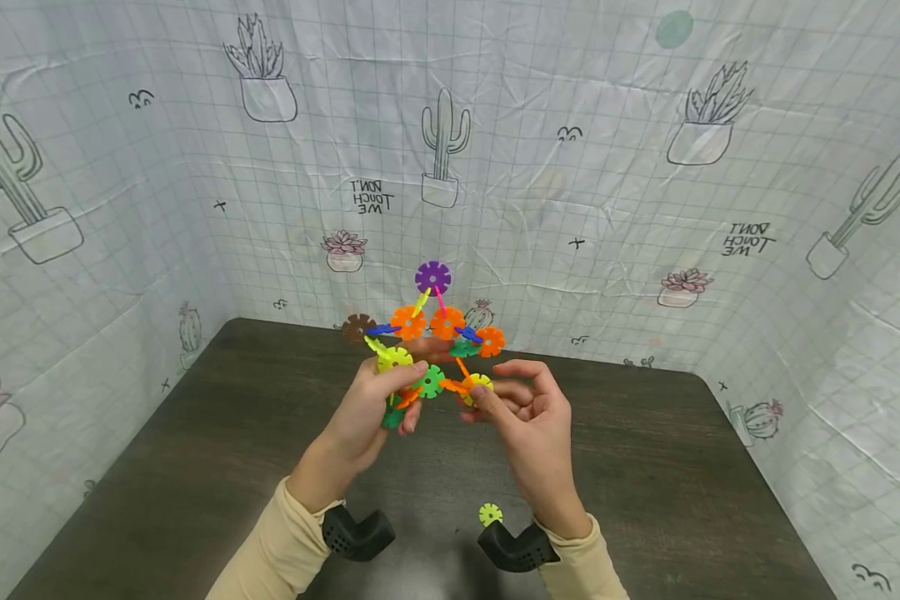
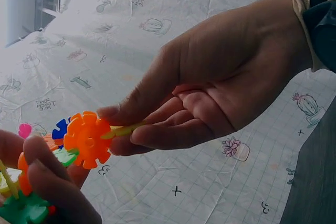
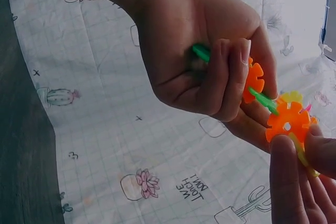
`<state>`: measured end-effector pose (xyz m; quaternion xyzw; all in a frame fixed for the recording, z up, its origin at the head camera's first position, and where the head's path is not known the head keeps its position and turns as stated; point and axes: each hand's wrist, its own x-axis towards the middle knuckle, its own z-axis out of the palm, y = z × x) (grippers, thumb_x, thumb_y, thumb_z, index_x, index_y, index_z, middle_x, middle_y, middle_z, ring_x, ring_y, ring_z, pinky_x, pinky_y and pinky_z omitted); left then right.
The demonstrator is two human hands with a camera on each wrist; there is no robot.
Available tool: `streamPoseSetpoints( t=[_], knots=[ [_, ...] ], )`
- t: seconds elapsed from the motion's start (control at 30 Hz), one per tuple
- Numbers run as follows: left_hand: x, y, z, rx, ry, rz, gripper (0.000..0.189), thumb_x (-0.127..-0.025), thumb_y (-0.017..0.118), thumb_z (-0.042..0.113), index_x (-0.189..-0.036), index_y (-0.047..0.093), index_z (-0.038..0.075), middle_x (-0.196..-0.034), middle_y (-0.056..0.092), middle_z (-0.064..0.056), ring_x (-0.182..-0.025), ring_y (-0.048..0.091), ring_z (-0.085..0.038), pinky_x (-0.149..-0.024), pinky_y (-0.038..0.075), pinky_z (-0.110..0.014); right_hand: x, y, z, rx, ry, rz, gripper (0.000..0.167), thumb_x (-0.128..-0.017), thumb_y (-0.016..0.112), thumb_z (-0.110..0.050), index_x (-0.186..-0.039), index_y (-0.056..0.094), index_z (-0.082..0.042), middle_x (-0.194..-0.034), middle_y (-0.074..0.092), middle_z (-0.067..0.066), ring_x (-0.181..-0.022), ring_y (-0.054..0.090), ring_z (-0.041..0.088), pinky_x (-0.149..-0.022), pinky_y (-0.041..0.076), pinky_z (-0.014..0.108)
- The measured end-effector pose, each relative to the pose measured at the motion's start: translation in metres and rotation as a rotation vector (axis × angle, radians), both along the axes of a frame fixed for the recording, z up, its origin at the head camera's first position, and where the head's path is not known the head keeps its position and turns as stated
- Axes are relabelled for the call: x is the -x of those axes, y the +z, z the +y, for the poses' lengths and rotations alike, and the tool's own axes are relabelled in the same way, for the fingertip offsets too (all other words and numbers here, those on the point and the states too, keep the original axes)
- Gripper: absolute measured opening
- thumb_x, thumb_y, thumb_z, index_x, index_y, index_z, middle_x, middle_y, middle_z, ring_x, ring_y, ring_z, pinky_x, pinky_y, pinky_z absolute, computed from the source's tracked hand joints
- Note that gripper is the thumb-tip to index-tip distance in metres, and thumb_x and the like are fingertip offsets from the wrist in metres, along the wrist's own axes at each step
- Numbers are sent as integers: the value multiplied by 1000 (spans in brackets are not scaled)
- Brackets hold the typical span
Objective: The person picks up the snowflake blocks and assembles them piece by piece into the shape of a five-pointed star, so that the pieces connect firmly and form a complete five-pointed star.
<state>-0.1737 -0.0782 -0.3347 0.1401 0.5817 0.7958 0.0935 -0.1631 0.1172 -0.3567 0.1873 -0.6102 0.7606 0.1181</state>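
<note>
Several notched plastic discs, interlocked edge to edge, form a star-like ring that I hold above the table. Its top is a purple disc [image 1: 432, 278], with a brown disc [image 1: 359, 327] at the left. My left hand [image 1: 367, 404] grips the lower left, its thumb by a yellow disc [image 1: 395, 360] and a green disc [image 1: 431, 381]. With thumb and fingers, my right hand [image 1: 536, 421] pinches a yellow disc [image 1: 481, 386] at the lower right. That disc joins an orange disc [image 2: 87, 140] in the left wrist view. Fingers hide part of the ring.
On the dark table [image 1: 255, 467] lies a loose yellow-green disc [image 1: 490, 513], near the right wrist's black strap mount [image 1: 521, 550]. A white cactus-print cloth [image 1: 510, 192] rises behind the table and along both sides.
</note>
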Motion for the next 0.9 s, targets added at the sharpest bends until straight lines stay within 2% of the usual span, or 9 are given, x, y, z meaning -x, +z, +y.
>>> streamPoseSetpoints(
  t=[0.13,0.3,0.4,0.5,0.57,0.63,0.8,0.9],
  knots=[
    [-1,1,1,-3,2,-4,16,-103,49,20,-104,62,10,-56,51,4,-42,45,-9,-46,39,-21,0,0,1,6,-1,12,33,-92,68,8,-118,47,8,-90,76,7,-76,77,27,-70,64,43],
    [0,2,2,-12,-7,-13,25,-103,48,20,-80,55,12,-57,50,4,-43,45,-9,-47,38,-21,0,1,1,1,-1,41,34,-91,68,10,-119,49,4,-89,76,7,-72,75,24,-67,63,39],
    [0,2,3,-24,-12,-8,30,-103,48,20,-73,54,15,-61,53,5,-42,45,-9,-46,39,-21,0,0,2,-20,-10,57,35,-91,68,9,-120,49,2,-90,76,6,-67,72,20,-65,63,35],
    [-1,1,4,-34,-14,18,25,-103,46,18,-99,70,12,-81,68,7,-42,44,-9,-45,39,-21,1,0,3,-35,-14,74,36,-92,68,9,-122,49,2,-90,76,4,-64,69,18,-63,61,32],
    [-1,1,4,-36,-15,31,32,-103,45,18,-123,68,10,-100,72,8,-42,43,-9,-45,38,-21,1,0,4,-45,-15,86,37,-92,67,9,-122,48,3,-90,76,3,-63,68,17,-62,60,30],
    [-1,1,5,-32,-17,38,39,-103,44,17,-136,61,6,-116,71,8,-42,42,-9,-44,37,-20,1,0,4,-53,-15,92,37,-92,68,9,-123,48,3,-90,76,2,-62,67,17,-62,59,29],
    [-2,0,6,0,-3,43,41,-103,43,17,-138,59,3,-124,68,4,-42,42,-9,-45,37,-20,1,0,4,-67,-20,84,39,-91,68,9,-123,47,1,-89,76,2,-61,67,17,-61,58,28],
    [-3,0,7,34,20,52,41,-104,42,18,-138,61,5,-109,70,4,-43,42,-11,-45,39,-21,1,1,3,-79,-29,66,38,-91,69,8,-120,46,0,-89,77,2,-61,66,19,-61,59,29]
  ],
)
